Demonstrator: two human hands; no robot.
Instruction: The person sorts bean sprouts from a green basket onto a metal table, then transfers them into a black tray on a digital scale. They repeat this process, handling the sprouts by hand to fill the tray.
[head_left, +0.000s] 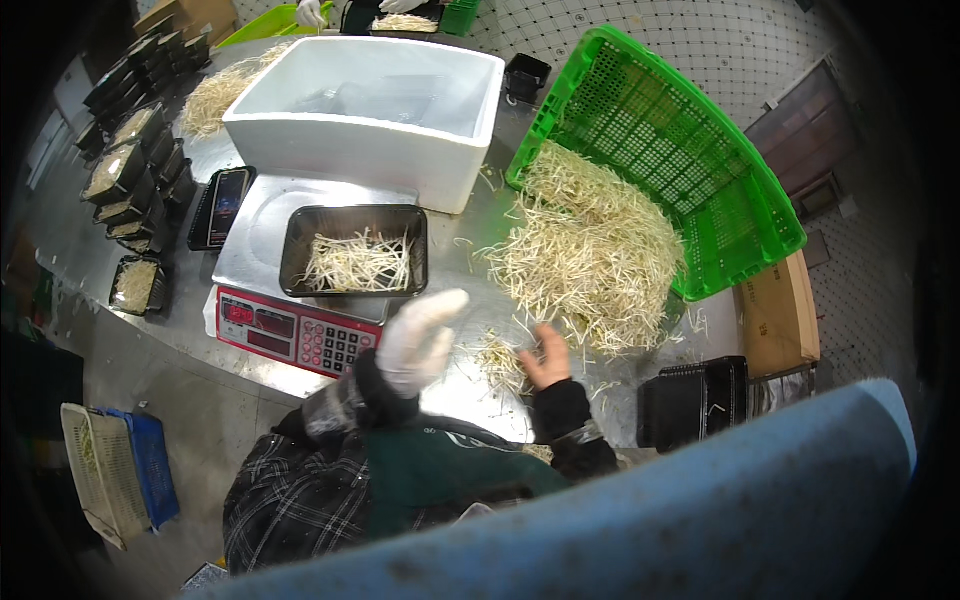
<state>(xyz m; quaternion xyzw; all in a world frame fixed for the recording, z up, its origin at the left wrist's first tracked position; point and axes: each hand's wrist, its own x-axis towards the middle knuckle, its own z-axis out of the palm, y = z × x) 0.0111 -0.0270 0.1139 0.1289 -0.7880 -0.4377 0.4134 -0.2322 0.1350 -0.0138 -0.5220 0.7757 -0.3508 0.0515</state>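
My left hand (421, 341), in a white glove and slightly blurred, hovers by the near right corner of a digital scale (300, 341). Its thumb and fingers are apart with nothing between them. On the scale's metal plate stands a black plastic tray (288, 255) partly filled with bean sprouts (360, 261). My right hand (551, 358) looks bare; its parted, curved fingers are at the right side of a small clump of sprouts (499, 364) on the steel table (469, 409). Beyond it spreads a large heap of bean sprouts (600, 262), spilling from a tipped green plastic crate (739, 251).
A white foam box (360, 146) stands behind the scale. Left are a phone (229, 199) and stacked filled trays (120, 176). Black trays (694, 405) and a cardboard box (780, 319) sit at right. Another person's gloved hands (310, 13) show at the far edge.
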